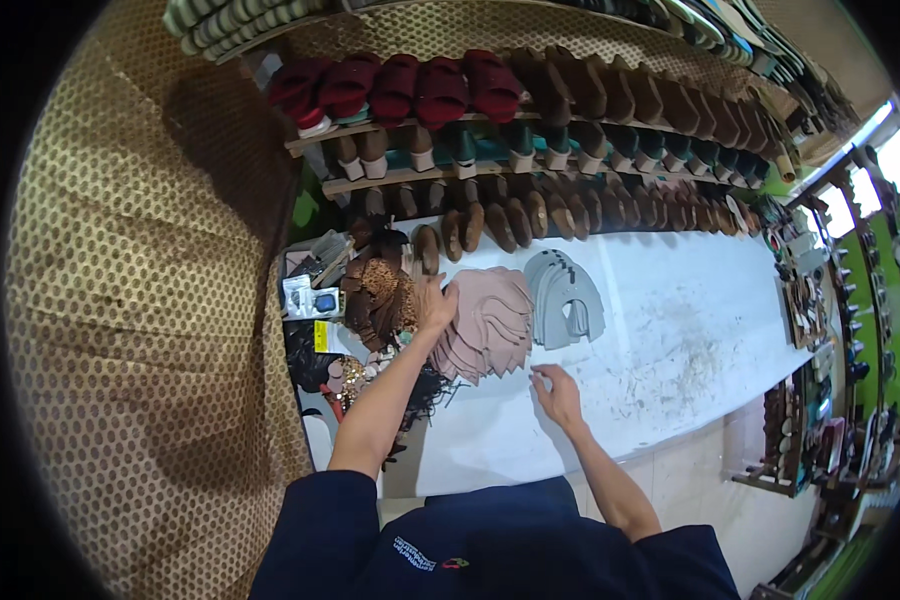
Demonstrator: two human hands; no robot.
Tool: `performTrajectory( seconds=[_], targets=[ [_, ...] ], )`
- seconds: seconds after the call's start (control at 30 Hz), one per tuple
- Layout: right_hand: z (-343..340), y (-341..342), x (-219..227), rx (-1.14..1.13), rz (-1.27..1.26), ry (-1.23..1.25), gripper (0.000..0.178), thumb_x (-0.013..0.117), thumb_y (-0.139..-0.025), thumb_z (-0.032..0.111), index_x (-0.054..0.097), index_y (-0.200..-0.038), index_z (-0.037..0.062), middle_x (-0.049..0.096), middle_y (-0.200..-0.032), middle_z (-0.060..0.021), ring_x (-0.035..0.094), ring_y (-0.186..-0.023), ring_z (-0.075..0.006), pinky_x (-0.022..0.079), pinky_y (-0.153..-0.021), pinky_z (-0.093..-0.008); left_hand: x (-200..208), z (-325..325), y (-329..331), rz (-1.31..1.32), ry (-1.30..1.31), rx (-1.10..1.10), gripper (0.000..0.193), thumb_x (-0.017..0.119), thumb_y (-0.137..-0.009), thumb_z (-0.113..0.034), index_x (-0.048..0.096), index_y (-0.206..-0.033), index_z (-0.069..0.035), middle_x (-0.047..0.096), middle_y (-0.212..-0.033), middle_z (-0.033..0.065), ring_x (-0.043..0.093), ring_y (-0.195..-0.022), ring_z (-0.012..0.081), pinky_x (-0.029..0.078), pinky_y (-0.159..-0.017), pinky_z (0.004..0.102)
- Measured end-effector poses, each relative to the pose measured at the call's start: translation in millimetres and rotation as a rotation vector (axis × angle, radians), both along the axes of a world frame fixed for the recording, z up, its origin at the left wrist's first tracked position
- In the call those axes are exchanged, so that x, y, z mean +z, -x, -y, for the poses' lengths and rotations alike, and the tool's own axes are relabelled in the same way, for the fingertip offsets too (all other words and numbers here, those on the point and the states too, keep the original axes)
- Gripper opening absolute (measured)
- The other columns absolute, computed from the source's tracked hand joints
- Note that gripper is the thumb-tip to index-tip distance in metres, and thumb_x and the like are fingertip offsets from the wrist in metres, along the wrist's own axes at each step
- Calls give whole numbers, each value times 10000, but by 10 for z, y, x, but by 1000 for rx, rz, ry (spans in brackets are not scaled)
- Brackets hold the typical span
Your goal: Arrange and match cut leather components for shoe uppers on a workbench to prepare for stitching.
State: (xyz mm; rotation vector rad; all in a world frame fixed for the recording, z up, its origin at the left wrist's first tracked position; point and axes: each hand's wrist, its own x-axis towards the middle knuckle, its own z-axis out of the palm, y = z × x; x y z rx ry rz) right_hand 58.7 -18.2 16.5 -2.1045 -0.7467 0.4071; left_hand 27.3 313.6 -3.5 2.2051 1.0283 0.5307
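Note:
A fanned pile of pink shoe-upper pieces [490, 315], with curved and wavy edges, lies on the white table. My left hand [433, 308] rests at the pile's left edge, its fingers apart. Just off the pile's lower right corner is my right hand [558, 393], low over the tabletop. Its fingers are loosely bent and apart, and I see nothing in them. To the right of the pink pile lies a neat stack of grey U-shaped upper pieces [567, 300], apart from both hands.
Brown and leopard-print scraps [380, 290] crowd the table's left end, beside a small clear packet [310, 300] and black strips [428, 392]. Shoe lasts [515, 220] line the back edge. Shelves above hold dark red slippers [395, 88]. The white table [670, 390] carries dark smudges.

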Motion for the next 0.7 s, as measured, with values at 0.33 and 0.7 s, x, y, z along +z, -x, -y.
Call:
performTrajectory(
  seconds=[0.33,0.7],
  targets=[
    [206,-111,8,-38,47,30,260,722,-914,167,761,-1131,28,745,-1092,-196,718,-1004,-360,561,-868,-415,5,-9,-428,-144,-23,-34,445,742,-852,-328,757,-1226,-87,678,-1317,193,584,-1276,397,445,-1109,481],
    [-351,-352,-511,-312,-476,12,706,805,-865,492,688,-1237,-97,773,-1088,-224,751,-990,-263,561,-877,-353,297,-195,-514,-352,414,-221,884,803,-765,-479,548,-1511,-80,592,-1466,260,576,-1355,392,441,-1145,432]
  ],
)
